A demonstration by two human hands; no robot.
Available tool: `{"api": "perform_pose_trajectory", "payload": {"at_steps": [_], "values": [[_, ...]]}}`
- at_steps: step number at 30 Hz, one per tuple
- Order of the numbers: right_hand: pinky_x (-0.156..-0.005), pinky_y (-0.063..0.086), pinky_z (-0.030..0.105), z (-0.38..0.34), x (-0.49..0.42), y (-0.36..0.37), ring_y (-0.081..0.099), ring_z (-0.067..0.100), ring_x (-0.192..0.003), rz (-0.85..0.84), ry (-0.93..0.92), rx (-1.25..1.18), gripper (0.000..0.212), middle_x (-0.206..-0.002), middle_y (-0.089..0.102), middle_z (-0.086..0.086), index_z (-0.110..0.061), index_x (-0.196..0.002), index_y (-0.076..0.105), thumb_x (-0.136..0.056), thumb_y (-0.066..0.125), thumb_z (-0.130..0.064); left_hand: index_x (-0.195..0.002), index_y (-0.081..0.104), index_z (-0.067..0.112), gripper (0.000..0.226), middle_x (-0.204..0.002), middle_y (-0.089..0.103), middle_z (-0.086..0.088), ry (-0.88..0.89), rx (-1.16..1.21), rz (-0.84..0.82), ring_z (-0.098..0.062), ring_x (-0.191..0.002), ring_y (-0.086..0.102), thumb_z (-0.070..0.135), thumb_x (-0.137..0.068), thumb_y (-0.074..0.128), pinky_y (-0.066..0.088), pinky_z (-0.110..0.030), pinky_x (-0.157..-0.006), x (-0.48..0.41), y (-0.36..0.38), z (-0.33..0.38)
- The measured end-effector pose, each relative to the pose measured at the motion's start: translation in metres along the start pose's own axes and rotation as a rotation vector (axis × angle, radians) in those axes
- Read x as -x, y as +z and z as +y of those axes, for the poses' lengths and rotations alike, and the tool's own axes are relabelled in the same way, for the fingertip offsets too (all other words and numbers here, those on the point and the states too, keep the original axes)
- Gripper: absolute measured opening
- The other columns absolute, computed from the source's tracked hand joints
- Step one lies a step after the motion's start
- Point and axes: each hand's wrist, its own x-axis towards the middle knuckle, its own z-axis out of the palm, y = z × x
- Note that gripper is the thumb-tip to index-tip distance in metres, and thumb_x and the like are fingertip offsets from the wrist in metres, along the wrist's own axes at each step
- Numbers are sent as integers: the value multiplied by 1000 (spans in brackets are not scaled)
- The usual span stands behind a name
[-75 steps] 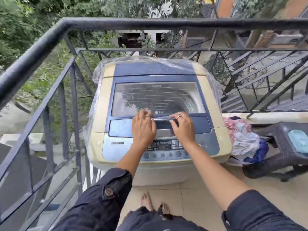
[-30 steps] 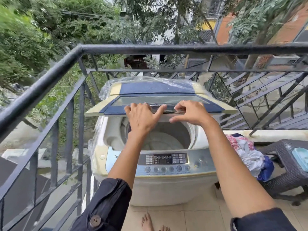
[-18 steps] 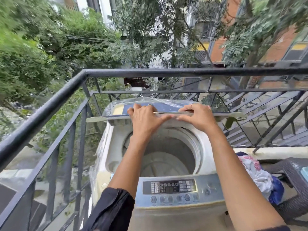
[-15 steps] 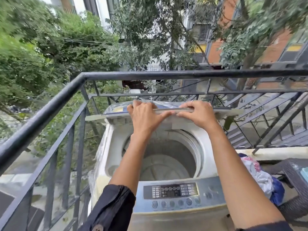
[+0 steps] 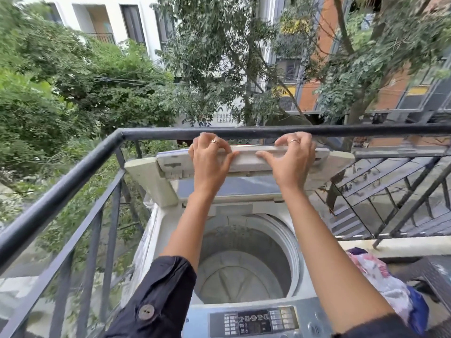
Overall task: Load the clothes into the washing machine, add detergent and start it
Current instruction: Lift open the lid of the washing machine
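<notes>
1. The washing machine (image 5: 156, 230) stands in the corner of a balcony at the lower middle of the frame, close against the dark metal railing (image 5: 73, 176).
2. Its lid (image 5: 246, 162) is raised and folded, standing at the upper middle of the frame just below the top rail.
3. The left grip (image 5: 210, 162) grasps the lid's upper edge, fingers curled over the top and thumb on the near face.
4. The right grip (image 5: 290, 164) grasps the same edge just beside it, fingers hooked over and thumb pressed on the pale panel.
5. Below the arms the drum (image 5: 239, 264) lies open, its ribbed pale floor showing.
6. The control panel (image 5: 253, 322) sits at the bottom edge of the frame.
7. The clothes (image 5: 380, 281), a heap of pink, white and blue, lie at the lower right, outside the machine and just beside it.
8. A dark buttoned sleeve (image 5: 156, 301) covers the left arm at the lower left.
</notes>
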Motion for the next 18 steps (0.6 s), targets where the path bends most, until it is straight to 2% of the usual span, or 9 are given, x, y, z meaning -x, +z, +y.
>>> {"api": "perform_pose_trajectory", "payload": {"at_steps": [3,5,8,10,12,14,16,18], "values": [[-78,35,31,-4,1,19,54,28,-89,125,-41,-17,34,-91,59,9,-11,-76,62,-64,80,-37,-74,71,25,25,-98,57,-2,-116,-140,171,-24,-105,46,50,-69,73,21,-31,-88,-5,13,1],[-76,38,30,-4,-3,30,55,27,-81,144,-91,-43,26,-83,60,8,-10,-71,63,-70,77,-33,-78,72,26,27,-97,58,-2,-156,-189,203,-24,-100,50,52,-72,71,26,-34,-87,-9,22,2],[-76,34,24,-1,-15,40,57,26,-81,165,-151,-66,18,-84,64,8,-8,-76,67,-79,71,-25,-86,71,18,29,-98,61,-3,-197,-99,200,-23,-97,54,47,-81,66,31,-28,-82,-21,29,4],[-81,38,25,4,-24,49,60,27,-87,174,-195,-71,16,-91,68,9,-6,-86,70,-87,61,-18,-90,70,14,28,-105,61,-4,-256,-33,203,-20,-103,51,41,-86,62,22,-18,-84,-31,34,3],[-96,44,32,10,-29,61,59,29,-104,148,-221,-50,22,-106,69,9,-7,-103,70,-89,53,-10,-96,68,11,22,-113,58,-7,-283,38,206,-20,-111,48,31,-89,62,20,-14,-91,-38,40,-1],[-112,30,30,14,-31,74,48,28,-126,57,-212,-66,38,-127,61,8,-8,-123,61,-88,49,0,-101,65,9,20,-120,52,-9,-328,103,230,-21,-118,45,21,-86,67,24,-16,-100,-40,47,-8],[-113,15,20,14,-36,85,35,26,-138,-16,-187,-88,49,-141,51,7,-7,-134,51,-88,45,6,-106,63,9,26,-121,50,-8,-425,165,260,-22,-121,46,18,-83,70,31,-23,-108,-40,54,-18],[-112,12,19,12,-46,93,31,26,-141,-27,-168,-106,50,-144,47,8,-5,-137,48,-88,43,7,-109,63,9,29,-121,54,-8,-484,207,241,-25,-122,50,20,-83,70,36,-35,-112,-41,62,-25]]}}
